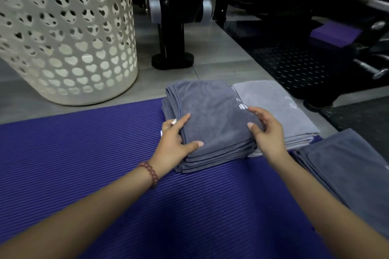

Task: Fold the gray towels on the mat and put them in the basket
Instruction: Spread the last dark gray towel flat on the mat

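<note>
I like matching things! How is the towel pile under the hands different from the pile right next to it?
The dark gray pile is a deeper gray; the light gray pile is paler. The left hand and right hand grip the dark pile's sides; the light pile's top is untouched. The dark pile sits closer to the basket. Both are folded stacks.

Bare forearms, no sleeves; red beaded bracelet (149, 173) on left wrist; ring (165, 128) on left fingers.

Basket (69, 48) rim and right-hand towel (353, 174) beyond the frame edges.
</note>
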Tool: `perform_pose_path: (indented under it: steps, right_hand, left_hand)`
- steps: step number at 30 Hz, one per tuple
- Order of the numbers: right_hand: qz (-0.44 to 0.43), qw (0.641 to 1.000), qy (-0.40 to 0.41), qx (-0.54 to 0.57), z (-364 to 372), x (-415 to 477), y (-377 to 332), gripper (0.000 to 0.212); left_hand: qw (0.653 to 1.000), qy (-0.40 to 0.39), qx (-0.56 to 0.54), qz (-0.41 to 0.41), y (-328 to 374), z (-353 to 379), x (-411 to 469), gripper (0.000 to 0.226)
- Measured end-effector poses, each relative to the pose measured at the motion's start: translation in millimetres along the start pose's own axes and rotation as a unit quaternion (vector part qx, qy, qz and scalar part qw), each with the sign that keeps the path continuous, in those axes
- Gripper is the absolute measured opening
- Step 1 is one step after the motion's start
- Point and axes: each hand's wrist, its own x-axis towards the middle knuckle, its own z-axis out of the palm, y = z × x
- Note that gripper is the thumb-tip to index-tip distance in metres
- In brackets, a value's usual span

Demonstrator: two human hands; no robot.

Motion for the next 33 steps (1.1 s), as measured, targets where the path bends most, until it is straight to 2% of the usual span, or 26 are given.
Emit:
perform_pose_path:
  steps: [3, 5, 9, 11, 13, 14, 16, 17, 19, 22, 24, 27, 29, 31, 33]
  right_hand:
    - [0.05, 0.998, -0.031, -0.03, 1, -5, 8, 0.042]
    - [0.048, 0.994, -0.032, -0.095, 3, -16, 16, 0.042]
    - [0.01, 0.968, 0.017, -0.252, 8, -33, 4, 0.044]
    - [-0.004, 0.959, 0.057, -0.277, 14, -42, -15, 0.041]
    - [-0.053, 0.968, 0.041, -0.241, 25, -56, -37, 0.041]
    - [-0.069, 0.979, -0.003, -0.191, 33, -63, -49, 0.039]
    - [-0.053, 0.986, -0.14, -0.07, 52, -83, -81, 0.036]
    - [-0.039, 0.974, -0.221, -0.028, 66, -96, -98, 0.035]
    - [-0.049, 0.93, -0.364, -0.029, 103, -129, -127, 0.027]
    - [-0.099, 0.845, -0.522, -0.061, 169, -180, -167, 0.019]
    - [-0.123, 0.781, -0.606, -0.085, 213, -214, -195, 0.019]
    - [-0.172, 0.722, -0.663, -0.096, 278, -270, -238, 0.022]
    - [-0.193, 0.697, -0.686, -0.082, 316, -311, -258, 0.024]
    - [-0.201, 0.675, -0.706, -0.073, 347, -348, -270, 0.026]
    - [-0.204, 0.659, -0.72, -0.073, 370, -377, -271, 0.027]
  left_hand:
    - [0.999, -0.001, 0.016, -0.028, -1, 11, -10, 0.086]
    - [0.999, -0.015, 0.027, -0.036, -2, 12, -14, 0.089]
    - [0.992, -0.058, 0.094, -0.056, 1, 7, -19, 0.091]
    - [0.984, -0.096, 0.127, -0.085, 5, -5, -25, 0.09]
    - [0.977, -0.127, 0.152, -0.081, 10, -27, -37, 0.089]
    - [0.973, -0.143, 0.169, -0.058, 15, -44, -47, 0.085]
    - [0.959, -0.185, 0.215, 0.012, 25, -87, -77, 0.068]
    - [0.947, -0.208, 0.242, 0.039, 30, -113, -96, 0.057]
    - [0.925, -0.254, 0.28, 0.048, 33, -167, -141, 0.039]
    - [0.903, -0.284, 0.323, 0.01, 17, -245, -211, 0.029]
    - [0.9, -0.265, 0.345, -0.037, -2, -289, -263, 0.027]
    - [0.904, -0.191, 0.361, -0.126, -45, -348, -352, 0.032]
    - [0.896, -0.118, 0.382, -0.193, -84, -375, -410, 0.051]
    - [0.839, -0.061, 0.442, -0.312, -119, -390, -464, 0.079]
    - [0.798, -0.018, 0.432, -0.42, -147, -396, -508, 0.091]
